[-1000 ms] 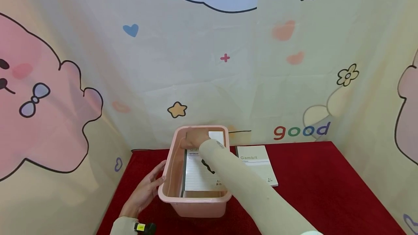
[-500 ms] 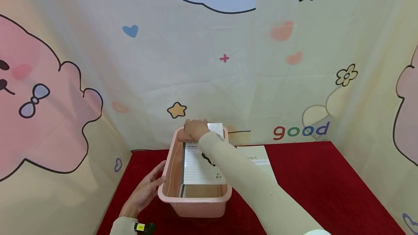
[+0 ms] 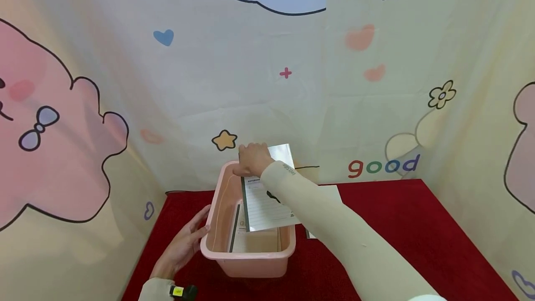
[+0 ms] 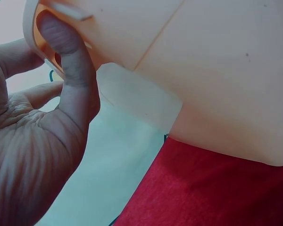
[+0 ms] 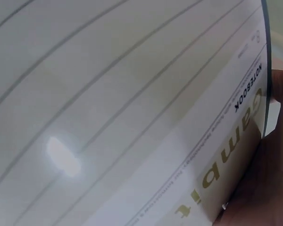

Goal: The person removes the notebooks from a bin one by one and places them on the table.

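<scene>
A pink plastic basin (image 3: 257, 266) stands on the red cloth, its left rim gripped by my left hand (image 3: 184, 247). In the left wrist view the thumb (image 4: 68, 56) lies over the basin's rim and the fingers are behind it. My right hand (image 3: 254, 159) holds a white lined notebook (image 3: 267, 203) by its upper left part, tilted above the basin. The right wrist view shows its cover (image 5: 132, 103) close up, with "Gambit" and "NOTEBOOK" printed on it. Inside the basin lies another notebook (image 3: 239, 236) with a brownish, paler piece (image 3: 263, 241) over it.
Right of the basin, a white notebook (image 3: 332, 193) lies on the red cloth (image 3: 388, 231), mostly hidden by my right sleeve. A patterned curtain (image 3: 259, 106) hangs behind the table. A black watch-like strap (image 3: 184, 291) is on my left wrist.
My right hand has lifted the notebook up out of the basin and shifted it slightly right, tilting it. More of the notebook beneath is uncovered. My left hand stays on the rim.
</scene>
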Tool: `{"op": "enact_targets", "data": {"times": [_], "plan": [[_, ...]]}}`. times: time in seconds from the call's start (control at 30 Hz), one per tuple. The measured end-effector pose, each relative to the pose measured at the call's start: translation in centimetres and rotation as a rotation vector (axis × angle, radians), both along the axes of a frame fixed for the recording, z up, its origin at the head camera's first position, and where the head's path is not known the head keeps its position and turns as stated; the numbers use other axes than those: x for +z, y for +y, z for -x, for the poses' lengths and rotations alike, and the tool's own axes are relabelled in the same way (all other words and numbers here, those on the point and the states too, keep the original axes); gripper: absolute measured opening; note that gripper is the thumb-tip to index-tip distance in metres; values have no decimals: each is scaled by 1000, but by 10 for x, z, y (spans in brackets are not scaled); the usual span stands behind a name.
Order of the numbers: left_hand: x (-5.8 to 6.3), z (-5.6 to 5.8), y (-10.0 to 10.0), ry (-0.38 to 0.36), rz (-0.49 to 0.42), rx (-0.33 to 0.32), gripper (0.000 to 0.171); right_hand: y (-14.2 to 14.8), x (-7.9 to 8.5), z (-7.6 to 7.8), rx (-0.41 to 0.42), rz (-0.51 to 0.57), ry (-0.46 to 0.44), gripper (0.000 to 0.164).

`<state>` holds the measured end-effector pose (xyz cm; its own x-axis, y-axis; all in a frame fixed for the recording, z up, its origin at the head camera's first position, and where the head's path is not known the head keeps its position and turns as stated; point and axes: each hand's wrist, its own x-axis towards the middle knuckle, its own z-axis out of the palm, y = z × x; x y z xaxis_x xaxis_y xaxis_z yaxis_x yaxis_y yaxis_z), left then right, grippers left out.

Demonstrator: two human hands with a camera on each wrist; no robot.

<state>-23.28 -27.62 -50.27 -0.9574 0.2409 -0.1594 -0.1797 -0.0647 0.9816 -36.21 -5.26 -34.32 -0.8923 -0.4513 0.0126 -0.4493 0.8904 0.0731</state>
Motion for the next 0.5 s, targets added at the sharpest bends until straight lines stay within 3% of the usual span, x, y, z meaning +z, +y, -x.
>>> {"op": "enact_targets", "data": {"times": [0.27,0.5], "plan": [[-2,-1,0,-6,19,-19,71,29,4,2,-11,-73,40,57],[1,-1,2,-4,28,20,72,68,14,5,-3,-79,120,51]]}}
